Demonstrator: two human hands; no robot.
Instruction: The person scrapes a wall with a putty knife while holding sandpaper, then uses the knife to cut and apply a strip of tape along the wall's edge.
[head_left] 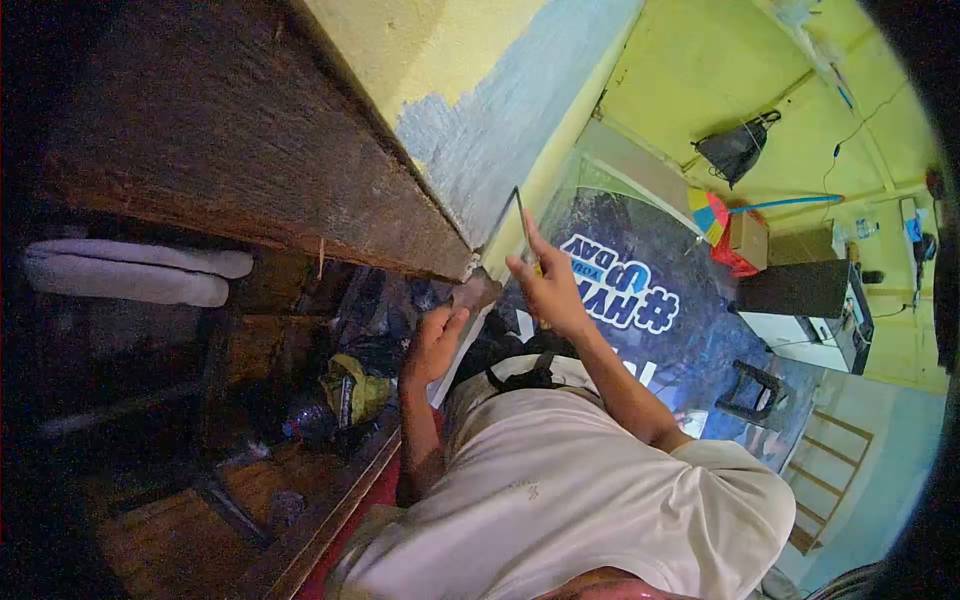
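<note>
My right hand [548, 290] is closed around a thin dark-framed tool [517, 205] that looks like a small hacksaw, with a bit of yellow at its handle. The tool's thin frame reaches up in front of the blue-grey wall edge. Lower and to the left, my left hand [434, 345] grips a brownish piece [476, 291], its thumb on top. That piece lies close to the lower corner of a dark wooden panel [250, 150]. Whether the tool touches the piece is too small to tell.
A yellow and blue-grey wall [480, 130] rises beside the panel. At left, a pale folded item [140, 270] is near shelving. A yellowish bag [360, 390] lies below. On the right are a patterned floor covering [620, 260], a black stool [755, 390] and a hanging black bag [735, 150].
</note>
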